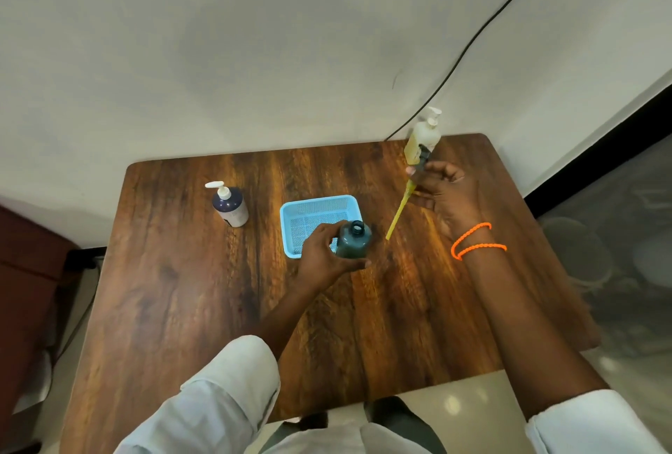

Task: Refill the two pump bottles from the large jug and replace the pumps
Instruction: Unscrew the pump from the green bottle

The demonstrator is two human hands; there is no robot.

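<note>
Wood table (pixel 182 290) by wall: left hand (pixel 323 253) grips bottle (pixel 352 239), right hand (pixel 447 191) pump (pixel 403 199).

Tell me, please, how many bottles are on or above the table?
3: a dark blue pump bottle at far left, an open teal bottle in the left hand, a yellowish pump bottle at the far right corner.
</note>
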